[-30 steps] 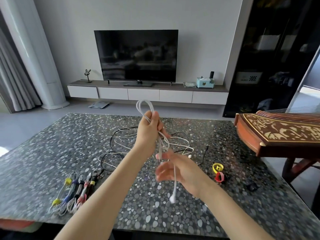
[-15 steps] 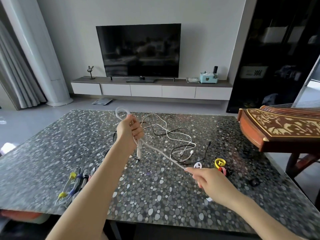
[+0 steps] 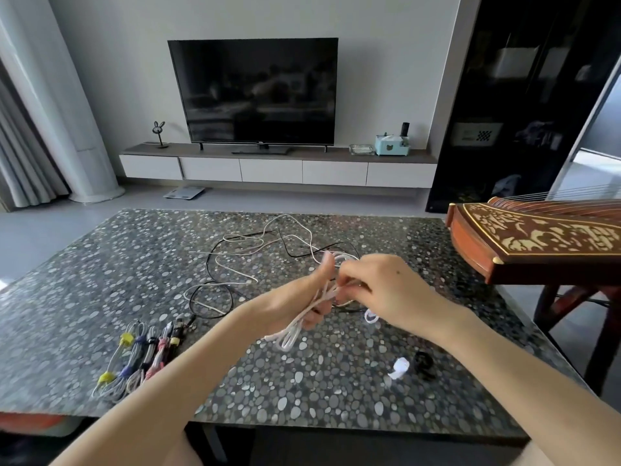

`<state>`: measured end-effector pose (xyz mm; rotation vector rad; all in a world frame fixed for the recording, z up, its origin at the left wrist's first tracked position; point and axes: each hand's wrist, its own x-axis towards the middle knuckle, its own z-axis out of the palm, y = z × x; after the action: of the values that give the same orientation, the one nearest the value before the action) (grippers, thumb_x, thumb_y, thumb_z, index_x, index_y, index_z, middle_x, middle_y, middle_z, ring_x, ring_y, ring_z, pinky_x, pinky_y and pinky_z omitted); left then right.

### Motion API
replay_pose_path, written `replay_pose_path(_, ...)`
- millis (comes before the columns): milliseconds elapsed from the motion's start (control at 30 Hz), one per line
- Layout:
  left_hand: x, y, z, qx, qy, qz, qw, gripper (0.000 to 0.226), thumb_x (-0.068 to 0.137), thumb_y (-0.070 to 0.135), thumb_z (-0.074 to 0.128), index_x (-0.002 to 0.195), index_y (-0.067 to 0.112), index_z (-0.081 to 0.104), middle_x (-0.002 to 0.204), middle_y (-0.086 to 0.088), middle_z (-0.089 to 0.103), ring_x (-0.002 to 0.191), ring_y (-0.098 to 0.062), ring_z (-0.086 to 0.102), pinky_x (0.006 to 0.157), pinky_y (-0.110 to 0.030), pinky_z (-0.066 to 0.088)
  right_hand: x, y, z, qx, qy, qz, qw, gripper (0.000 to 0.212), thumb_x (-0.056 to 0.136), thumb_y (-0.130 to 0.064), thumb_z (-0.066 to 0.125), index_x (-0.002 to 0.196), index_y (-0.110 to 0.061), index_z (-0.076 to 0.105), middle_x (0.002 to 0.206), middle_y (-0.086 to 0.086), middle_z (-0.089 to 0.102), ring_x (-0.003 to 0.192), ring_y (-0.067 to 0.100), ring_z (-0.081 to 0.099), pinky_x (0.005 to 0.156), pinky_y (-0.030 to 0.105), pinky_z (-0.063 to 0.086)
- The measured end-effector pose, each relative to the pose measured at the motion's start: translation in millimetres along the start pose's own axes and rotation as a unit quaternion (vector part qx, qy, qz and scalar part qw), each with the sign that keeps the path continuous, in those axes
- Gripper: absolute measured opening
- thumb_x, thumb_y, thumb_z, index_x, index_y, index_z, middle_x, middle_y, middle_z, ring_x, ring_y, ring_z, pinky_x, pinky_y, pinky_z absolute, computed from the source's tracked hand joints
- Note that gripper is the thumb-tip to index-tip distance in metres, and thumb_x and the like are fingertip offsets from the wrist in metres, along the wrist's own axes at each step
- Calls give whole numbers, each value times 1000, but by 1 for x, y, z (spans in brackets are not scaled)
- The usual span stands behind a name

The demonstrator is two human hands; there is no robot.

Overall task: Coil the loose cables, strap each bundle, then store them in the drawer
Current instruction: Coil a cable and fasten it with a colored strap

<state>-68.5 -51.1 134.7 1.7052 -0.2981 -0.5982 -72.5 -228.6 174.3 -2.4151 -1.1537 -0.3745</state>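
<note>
One looped white cable (image 3: 289,333) is gripped by the left hand (image 3: 293,295) and pinched by the right hand (image 3: 386,287).

Both forearms reach forward; left hand (image 3: 295,297), thumb up, grips the white cable (image 3: 289,334); right hand (image 3: 379,287) pinches it.

Glossy pebble-patterned table (image 3: 100,297), carved wooden zither (image 3: 537,243)
</note>
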Motion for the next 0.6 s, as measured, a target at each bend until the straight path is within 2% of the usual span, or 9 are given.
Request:
replay_pose_path(67, -5, -1, 1, 13, -38, 14, 999, 49, 81, 59, 52, 88, 10, 46, 64, 6, 33, 52, -7, 28, 50, -19, 28, -1, 3, -2, 15, 8, 15, 1000, 7, 82, -22, 72, 82, -15, 70, 76, -14, 54, 62, -5, 45, 63, 13, 33)
replay_pose_path(100, -7, 0, 2, 26, -56, 16, 998, 40, 83, 48, 58, 88, 10, 46, 64, 6, 34, 51, -7, 29, 50, -18, 30, -1, 4, -1, 17, 5, 25, 1000, 9, 81, -25, 73, 82, -16, 70, 80, -12, 54, 61, -3, 45, 62, 13, 33)
replay_pose_path(167, -11, 3, 5, 33, -88, 3, 996, 29, 86, 37, 58, 87, 11, 46, 60, 7, 35, 49, -6, 31, 50, -17, 33, 0, 6, -1, 30, 3, 39, 999, 12, 79, -29, 75, 81, -18, 71, 83, -10, 51, 61, 1, 45, 61, 13, 35)
replay_pose_path(233, -11, 5, 7, 26, -97, -14, 995, 28, 90, 36, 52, 82, 9, 47, 58, 5, 35, 46, -7, 31, 48, -18, 33, 2, 9, -3, 53, 5, 61, 997, 11, 77, -28, 77, 81, -19, 71, 83, -10, 49, 64, 3, 47, 62, 12, 37)
replay_pose_path(367, -10, 5, 11, 105, -55, -23, 993, 35, 100, 28, 42, 69, 12, 41, 55, 4, 33, 45, -9, 30, 48, -19, 34, 2, 14, -4, 53, -23, 65, 996, 11, 82, -20, 73, 89, -16, 67, 87, -7, 55, 69, 6, 47, 66, 21, 40)
replay_pose_path(433, -9, 3, 11, 140, -19, -44, 989, 37, 100, 30, 42, 67, 13, 40, 52, 6, 34, 45, -9, 30, 52, -22, 33, -6, 15, 0, -83, -2, 7, 997, 27, 83, -17, 70, 109, -14, 64, 102, -3, 60, 84, 8, 53, 81, 27, 48)
replay_pose_path(500, -9, 0, 11, 141, -10, -63, 988, 36, 99, 31, 44, 69, 11, 44, 52, 6, 37, 45, -8, 32, 53, -23, 32, -18, 16, 8, -232, -11, -58, 971, 59, 78, -19, 73, 132, -9, 52, 125, 6, 59, 111, 20, 55, 97, 37, 46)
replay_pose_path(567, -10, 2, 13, 124, -41, -71, 989, 34, 99, 29, 45, 81, 1, 54, 54, 6, 38, 45, -7, 33, 50, -20, 32, -25, 16, 15, -275, -44, -97, 956, 74, 74, -21, 73, 140, -7, 42, 135, 11, 53, 123, 27, 50, 103, 45, 43)
replay_pose_path(600, -9, 2, 16, 112, -63, -75, 989, 35, 99, 28, 46, 90, -3, 57, 56, 7, 38, 45, -6, 33, 48, -18, 33, -27, 16, 18, -278, -58, -108, 953, 71, 75, -19, 72, 139, -5, 43, 132, 12, 55, 121, 28, 52, 101, 46, 44)
